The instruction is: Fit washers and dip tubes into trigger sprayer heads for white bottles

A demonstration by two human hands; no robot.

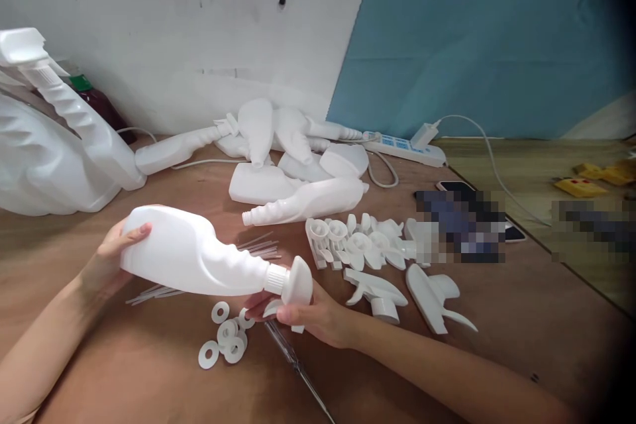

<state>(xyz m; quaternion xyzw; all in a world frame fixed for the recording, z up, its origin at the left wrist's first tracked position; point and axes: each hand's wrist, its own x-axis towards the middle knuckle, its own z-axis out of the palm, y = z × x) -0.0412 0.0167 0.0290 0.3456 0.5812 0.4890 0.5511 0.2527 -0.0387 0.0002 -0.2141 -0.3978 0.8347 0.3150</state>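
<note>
A white spray bottle (pixel 173 252) lies sideways in the air between my two hands. Its base is gripped by my left hand (pixel 106 255), thumb on the near face. At the neck end, my right hand (pixel 318 315) is closed around the white trigger sprayer head (pixel 298 281), which sits on the bottle's neck. Below the bottle, several white ring washers (pixel 209 354) lie in a loose cluster on the table. Thin clear tubes (pixel 261 248) show behind the bottle. Under my right hand, a slim metal tool (pixel 298 364) rests on the table, its upper end partly hidden.
White bottles (pixel 308 202) lie piled toward the wall. Bottles with sprayer heads (pixel 44 152) stand at far left, by a dark green-capped bottle (pixel 99 99). Loose trigger heads (pixel 377 291) spread to the right. Beyond are a power strip (pixel 407 149) and a phone (pixel 452 189).
</note>
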